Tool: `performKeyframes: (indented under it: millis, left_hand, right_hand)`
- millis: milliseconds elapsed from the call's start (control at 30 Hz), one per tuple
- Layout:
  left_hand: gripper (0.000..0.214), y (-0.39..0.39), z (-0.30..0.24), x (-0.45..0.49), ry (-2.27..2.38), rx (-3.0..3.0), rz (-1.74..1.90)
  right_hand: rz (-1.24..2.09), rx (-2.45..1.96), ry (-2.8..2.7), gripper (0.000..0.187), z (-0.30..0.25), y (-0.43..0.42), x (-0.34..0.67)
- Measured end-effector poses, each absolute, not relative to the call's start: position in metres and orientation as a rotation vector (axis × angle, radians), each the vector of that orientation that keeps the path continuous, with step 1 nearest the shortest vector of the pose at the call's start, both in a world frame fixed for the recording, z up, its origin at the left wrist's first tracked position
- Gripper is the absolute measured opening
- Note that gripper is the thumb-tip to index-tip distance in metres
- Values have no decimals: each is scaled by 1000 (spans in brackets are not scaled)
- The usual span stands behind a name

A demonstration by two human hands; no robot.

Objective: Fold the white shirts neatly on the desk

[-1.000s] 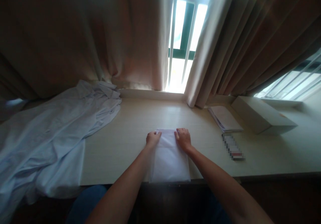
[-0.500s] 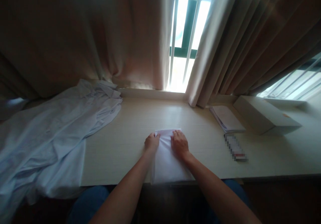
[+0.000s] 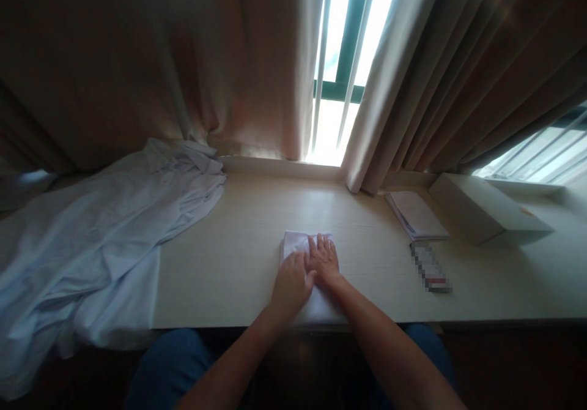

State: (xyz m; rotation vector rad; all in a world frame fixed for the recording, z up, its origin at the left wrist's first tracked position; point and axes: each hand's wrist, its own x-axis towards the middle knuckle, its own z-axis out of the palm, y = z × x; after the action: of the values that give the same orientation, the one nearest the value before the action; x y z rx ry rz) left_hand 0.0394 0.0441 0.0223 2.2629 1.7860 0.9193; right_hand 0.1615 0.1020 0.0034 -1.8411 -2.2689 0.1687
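A folded white cloth [image 3: 298, 242] lies at the front edge of the table, a neat rectangle with its long side pointing away from me. My right hand [image 3: 323, 257] rests flat on its upper right part, fingers stretched forward. Beside it, my left hand [image 3: 293, 280] lies on the cloth's left half, palm down, its fingers extended and its thumb close to the right hand. Both hands press on the fabric from above and neither grips it. Parts of the cloth are hidden beneath the hands.
Loose white garments [image 3: 114, 232] are heaped on the left, hanging over the front edge. On the right are another folded white cloth [image 3: 416, 214], a pixelated object [image 3: 430, 266] and a pale box [image 3: 493, 208]. Curtains [image 3: 257, 67] hang behind the table [image 3: 220, 263].
My left hand has let go of the cloth's left edge and moved right onto its top. The right hand has shifted slightly and now lies flatter, fingers spread.
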Motion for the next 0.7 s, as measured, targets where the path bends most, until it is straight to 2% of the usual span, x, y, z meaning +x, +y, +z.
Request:
performKeyframes:
  millis: [133, 400, 700]
  left_hand:
    - [80, 10, -9, 34, 1787, 2415, 667]
    - [81, 1, -25, 29, 1922, 2445, 601]
    - [71, 22, -24, 31, 1951, 2390, 561]
  right_hand:
    - [175, -1840, -2266, 62, 0, 104, 162]
    - [218, -1840, -2239, 64, 1, 100, 162]
    - [177, -1707, -2269, 51, 7, 57, 184]
